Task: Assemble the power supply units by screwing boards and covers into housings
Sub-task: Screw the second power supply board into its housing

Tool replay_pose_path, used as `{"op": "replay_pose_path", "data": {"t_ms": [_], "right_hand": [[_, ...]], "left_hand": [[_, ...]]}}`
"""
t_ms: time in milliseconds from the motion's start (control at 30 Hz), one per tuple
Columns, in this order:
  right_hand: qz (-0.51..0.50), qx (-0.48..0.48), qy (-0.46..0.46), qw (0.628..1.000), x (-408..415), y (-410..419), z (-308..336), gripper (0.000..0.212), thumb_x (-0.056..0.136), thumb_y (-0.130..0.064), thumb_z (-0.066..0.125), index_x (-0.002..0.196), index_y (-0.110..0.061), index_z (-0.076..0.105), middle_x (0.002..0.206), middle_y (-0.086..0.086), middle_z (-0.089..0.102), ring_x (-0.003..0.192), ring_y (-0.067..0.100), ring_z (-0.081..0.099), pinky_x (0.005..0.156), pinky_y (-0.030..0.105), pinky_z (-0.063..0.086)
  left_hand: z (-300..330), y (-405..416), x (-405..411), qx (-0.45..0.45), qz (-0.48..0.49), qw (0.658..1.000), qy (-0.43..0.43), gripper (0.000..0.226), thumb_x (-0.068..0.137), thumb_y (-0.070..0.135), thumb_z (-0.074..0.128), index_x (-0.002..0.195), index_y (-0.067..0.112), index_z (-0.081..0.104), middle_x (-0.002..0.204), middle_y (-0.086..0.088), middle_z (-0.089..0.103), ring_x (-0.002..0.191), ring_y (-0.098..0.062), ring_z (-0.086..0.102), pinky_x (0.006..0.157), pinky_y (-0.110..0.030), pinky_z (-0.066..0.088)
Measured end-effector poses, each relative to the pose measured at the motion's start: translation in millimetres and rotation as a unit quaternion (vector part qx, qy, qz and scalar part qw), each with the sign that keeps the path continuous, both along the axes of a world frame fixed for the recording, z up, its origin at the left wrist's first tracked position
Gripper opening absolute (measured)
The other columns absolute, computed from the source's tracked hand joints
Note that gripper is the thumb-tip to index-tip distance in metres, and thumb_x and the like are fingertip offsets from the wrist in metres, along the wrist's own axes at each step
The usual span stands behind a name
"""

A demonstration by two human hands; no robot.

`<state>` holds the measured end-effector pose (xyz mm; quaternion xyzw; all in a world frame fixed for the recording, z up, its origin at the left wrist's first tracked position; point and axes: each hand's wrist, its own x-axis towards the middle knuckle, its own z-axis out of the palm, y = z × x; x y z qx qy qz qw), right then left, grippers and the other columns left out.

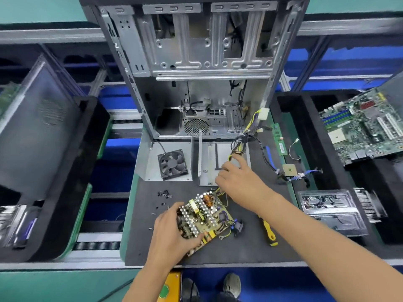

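Your left hand [172, 232] grips the crowded green power supply circuit board [204, 216] on the dark mat [239, 253]. Your right hand [237, 177], fingers loosely curled, rests on the grey metal housing [209, 168] just beyond, touching its wire bundle [239, 144].

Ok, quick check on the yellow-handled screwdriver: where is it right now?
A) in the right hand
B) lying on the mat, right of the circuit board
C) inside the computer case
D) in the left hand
B: the yellow-handled screwdriver lies untouched on the dark mat, right of the circuit board; the left hand holds that board and the right hand reaches to the metal housing.
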<state>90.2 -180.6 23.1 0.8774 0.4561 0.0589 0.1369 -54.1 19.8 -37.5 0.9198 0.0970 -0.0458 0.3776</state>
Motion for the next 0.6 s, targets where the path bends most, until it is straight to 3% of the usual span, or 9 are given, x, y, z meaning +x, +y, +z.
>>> {"op": "replay_pose_path", "data": {"t_ms": [67, 167, 233, 333, 467, 600], "right_hand": [[0.034, 0.043, -0.031, 0.998, -0.2, -3.4, 1.4, 0.015, 0.084, -0.002, 0.058, 0.081, -0.016, 0.063, 0.077, 0.001, 0.059, 0.087, 0.026, 0.06, 0.101, 0.049, 0.041], [0.031, 0.134, -0.064, 0.988, -6.6, -14.5, 11.1, 0.026, 0.088, 0.001, 0.039, 0.084, -0.015, 0.059, 0.083, 0.002, 0.058, 0.092, 0.027, 0.06, 0.102, 0.046, 0.035], [0.009, 0.192, -0.08, 0.978, -13.6, -33.1, 18.1, 0.025, 0.087, 0.002, 0.043, 0.085, -0.016, 0.059, 0.086, -0.001, 0.058, 0.097, 0.026, 0.06, 0.105, 0.043, 0.029], [-0.018, 0.265, -0.092, 0.96, -24.8, -66.0, 27.6, 0.017, 0.093, -0.005, 0.055, 0.085, -0.018, 0.061, 0.089, -0.004, 0.06, 0.1, 0.023, 0.059, 0.101, 0.041, 0.03], [-0.078, 0.351, -0.147, 0.921, -34.2, -104.7, 30.7, 0.018, 0.096, -0.007, 0.051, 0.088, -0.021, 0.058, 0.09, -0.004, 0.062, 0.096, 0.024, 0.055, 0.091, 0.034, 0.022], [-0.227, 0.26, -0.091, 0.934, -27.9, -115.5, 26.1, 0.019, 0.081, -0.006, 0.074, 0.091, -0.021, 0.066, 0.098, 0.0, 0.062, 0.098, 0.028, 0.053, 0.087, 0.041, 0.028]], "left_hand": [[7.4, -1.0, 1.6, 0.008, -0.016, 0.999, -0.036, 0.077, 0.056, 0.061, 0.075, 0.12, 0.052, 0.035, 0.106, 0.042, 0.042, 0.105, 0.02, 0.031, 0.096, -0.03, 0.038], [19.8, 0.6, 2.4, 0.0, -0.025, 0.997, -0.073, 0.076, 0.055, 0.059, 0.075, 0.122, 0.048, 0.041, 0.113, 0.042, 0.044, 0.112, 0.012, 0.033, 0.103, -0.038, 0.042], [32.2, -0.8, 2.8, -0.017, -0.044, 0.993, -0.111, 0.076, 0.055, 0.054, 0.076, 0.122, 0.052, 0.042, 0.119, 0.041, 0.046, 0.116, 0.015, 0.036, 0.102, -0.032, 0.042], [56.6, -11.8, 10.7, -0.019, -0.109, 0.98, -0.168, 0.078, 0.055, 0.046, 0.079, 0.123, 0.053, 0.041, 0.119, 0.033, 0.049, 0.113, 0.021, 0.039, 0.1, -0.008, 0.032], [75.3, -34.4, 31.7, -0.016, -0.177, 0.961, -0.214, 0.08, 0.055, 0.04, 0.082, 0.126, 0.03, 0.048, 0.115, 0.027, 0.047, 0.109, 0.009, 0.044, 0.102, -0.014, 0.033], [81.2, -62.8, 62.5, 0.013, -0.224, 0.959, -0.176, 0.069, 0.056, 0.044, 0.081, 0.117, 0.024, 0.055, 0.103, 0.014, 0.056, 0.095, -0.01, 0.051, 0.088, -0.027, 0.042]]}}
